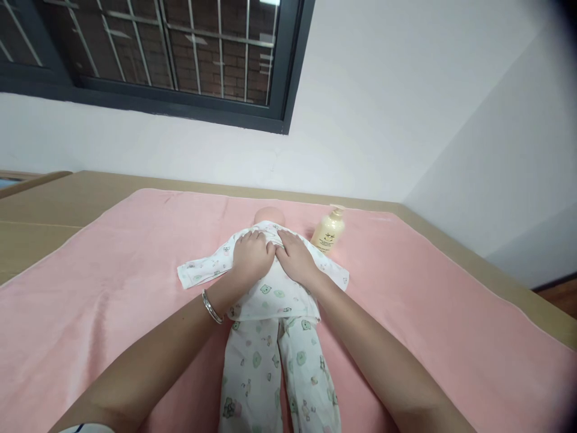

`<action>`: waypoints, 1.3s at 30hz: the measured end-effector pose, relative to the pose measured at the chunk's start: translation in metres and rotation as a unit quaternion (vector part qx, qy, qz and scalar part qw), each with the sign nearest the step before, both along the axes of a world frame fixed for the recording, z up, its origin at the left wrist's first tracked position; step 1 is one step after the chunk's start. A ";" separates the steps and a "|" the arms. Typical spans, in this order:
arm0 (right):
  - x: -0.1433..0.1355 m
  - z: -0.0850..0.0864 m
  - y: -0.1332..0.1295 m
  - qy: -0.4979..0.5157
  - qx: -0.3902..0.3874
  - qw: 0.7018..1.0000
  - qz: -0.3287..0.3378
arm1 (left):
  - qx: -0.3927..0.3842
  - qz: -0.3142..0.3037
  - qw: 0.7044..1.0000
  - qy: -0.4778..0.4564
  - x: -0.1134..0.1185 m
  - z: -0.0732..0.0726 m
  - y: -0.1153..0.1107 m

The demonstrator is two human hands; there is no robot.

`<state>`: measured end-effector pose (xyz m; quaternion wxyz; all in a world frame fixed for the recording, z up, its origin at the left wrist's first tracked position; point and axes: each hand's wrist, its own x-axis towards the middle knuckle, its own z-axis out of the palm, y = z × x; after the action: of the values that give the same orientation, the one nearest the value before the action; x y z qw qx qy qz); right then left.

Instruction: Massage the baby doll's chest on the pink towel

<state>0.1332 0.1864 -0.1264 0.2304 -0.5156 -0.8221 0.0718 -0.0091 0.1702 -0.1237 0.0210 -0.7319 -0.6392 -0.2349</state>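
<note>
A baby doll lies on a pink blanket (387,313), its bare rounded head (269,215) at the far end. It wears a white printed top (270,294) with sleeves spread to both sides, and matching printed trousers (255,367) stretch towards me. My left hand (253,255) rests on the upper left of the top, fingers laid on the cloth. Beside it, my right hand (295,257) lies flat on the upper right, fingers extended. The thumbs meet or nearly meet in the middle. Neither hand holds anything.
A pale yellow pump bottle (329,231) is on the blanket, right of the doll's head. A wooden surface (103,191) shows around the blanket's edges. Behind it rise a white wall (360,108) and a dark-framed barred window (283,84).
</note>
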 end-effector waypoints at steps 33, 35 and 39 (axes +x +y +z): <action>0.000 0.000 -0.001 0.012 0.015 1.000 0.002 | -0.002 -0.002 1.000 0.001 0.000 0.001 -0.002; 0.000 0.000 -0.001 0.012 0.015 1.000 0.001 | -0.003 -0.002 1.000 0.000 0.000 0.001 -0.002; 0.000 -0.001 0.000 0.012 0.015 1.000 0.000 | -0.002 -0.002 1.000 -0.003 0.001 0.001 -0.002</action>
<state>0.1333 0.1860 -0.1272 0.2485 -0.5113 -0.8201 0.0655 -0.0085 0.1683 -0.1227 0.0166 -0.7326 -0.6383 -0.2357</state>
